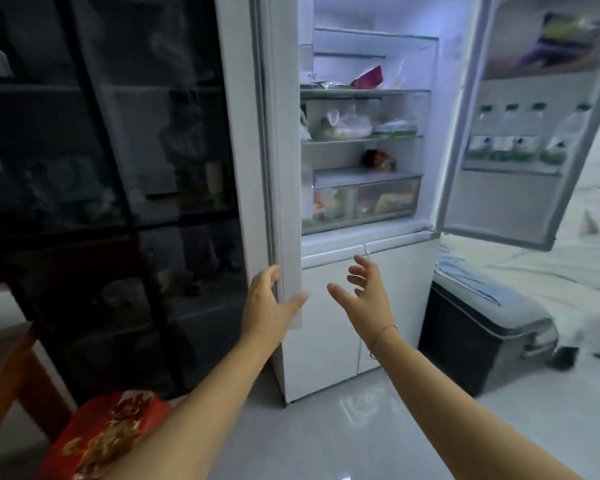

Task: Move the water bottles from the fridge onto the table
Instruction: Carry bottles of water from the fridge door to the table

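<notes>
Standing upright in a row, four green-capped water bottles (515, 136) fill the door shelf (510, 167) of the swung-open right door (499, 202). The shelf's rail keeps them from tipping, and none has been lifted out. The left hand (267, 303) grips the edge of the left door (284, 168), fingers curled behind it and thumb across its near face, probably to hold that door wide. The right hand (364, 292) is free, its fingers spread and holding nothing. It is raised before the lower drawers (326, 323), well below and left of the bottles, likely on its way to them. Food bags sit on the fridge shelves (361, 93) inside. A wooden edge (11, 368) at lower left may be the bench, though I cannot tell, and a red patterned bag (108, 431) lies beside it.
</notes>
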The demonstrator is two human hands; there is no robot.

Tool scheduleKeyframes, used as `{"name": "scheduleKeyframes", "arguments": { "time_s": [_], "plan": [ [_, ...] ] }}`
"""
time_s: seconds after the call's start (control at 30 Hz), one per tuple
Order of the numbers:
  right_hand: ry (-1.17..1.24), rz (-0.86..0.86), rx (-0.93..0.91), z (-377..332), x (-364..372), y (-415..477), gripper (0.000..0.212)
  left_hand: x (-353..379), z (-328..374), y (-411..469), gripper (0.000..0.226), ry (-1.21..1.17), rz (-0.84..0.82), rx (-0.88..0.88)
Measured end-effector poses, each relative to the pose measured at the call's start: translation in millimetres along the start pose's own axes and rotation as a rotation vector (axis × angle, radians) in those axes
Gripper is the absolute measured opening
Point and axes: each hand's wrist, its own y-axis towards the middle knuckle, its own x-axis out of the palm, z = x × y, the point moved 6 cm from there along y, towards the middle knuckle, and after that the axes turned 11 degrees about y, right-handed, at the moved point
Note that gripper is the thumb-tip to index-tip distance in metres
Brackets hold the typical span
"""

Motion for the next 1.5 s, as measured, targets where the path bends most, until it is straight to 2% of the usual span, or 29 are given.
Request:
{"name": "scheduleKeyframes", "arguments": {
  "time_s": [0.23, 0.5, 0.7, 1.2, 1.5],
  "plan": [
    [-0.05, 0.116, -0.058, -9, -150, 42, 0.068, 109, 96, 4, 0.067, -0.045, -0.057, 0.096],
    [-0.109, 0.253, -0.132, -16, -275, 116, 0.067, 219, 186, 56, 0.066, -0.053, -0.143, 0.206],
    [-0.139, 0.338, -0.188, -12, -338, 194, 0.069, 294, 234, 135, 0.068, -0.13, -0.166, 0.266],
    [-0.23, 0.592, -0.206, 32, -478, 426, 0.07, 507, 351, 342, 0.071, -0.246, -0.376, 0.437],
    [-0.258, 0.663, -0.235, 46, -567, 532, 0.073, 598, 419, 421, 0.073, -0.246, -0.335, 0.476]
  ]
}}
